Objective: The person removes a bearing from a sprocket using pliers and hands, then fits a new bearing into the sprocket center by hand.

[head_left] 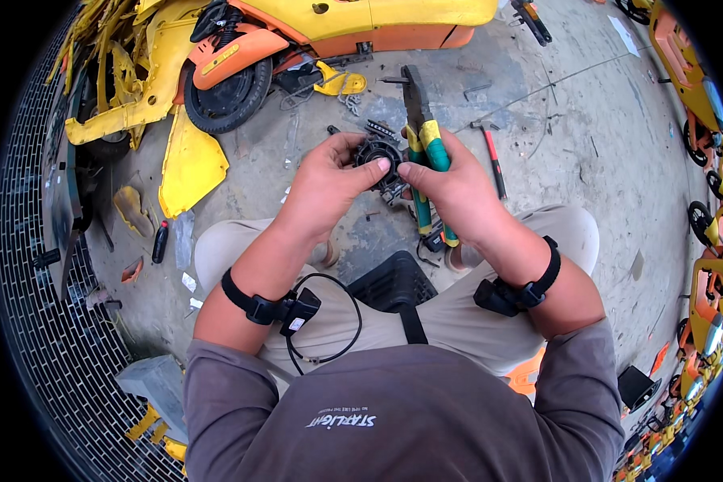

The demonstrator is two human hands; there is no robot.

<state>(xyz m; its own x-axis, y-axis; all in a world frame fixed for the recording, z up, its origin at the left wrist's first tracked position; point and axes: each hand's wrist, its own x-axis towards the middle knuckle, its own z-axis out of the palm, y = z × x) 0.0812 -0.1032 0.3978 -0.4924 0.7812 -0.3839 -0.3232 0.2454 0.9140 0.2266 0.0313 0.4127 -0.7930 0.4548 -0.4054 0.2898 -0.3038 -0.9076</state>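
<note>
My left hand (337,177) grips a black round mechanical part (377,157), its thumb pressed on the ring near the middle. My right hand (446,185) is wrapped round large pliers with green and yellow handles (436,153), their dark head pointing up and away from me, while its thumb reaches across to the right side of the black part. Both hands are close together above the concrete floor, between my bent knees. Beyond them lie a small yellow part (341,80) with cords beside it and, to the right, a red-handled hammer (493,165).
Yellow and orange scooter bodies with a black wheel (225,96) fill the upper left, beside loose yellow panels (189,169). Scooters (695,305) line the right edge. A dark bottle (160,241) stands or lies at left, a grey block (149,377) lower down.
</note>
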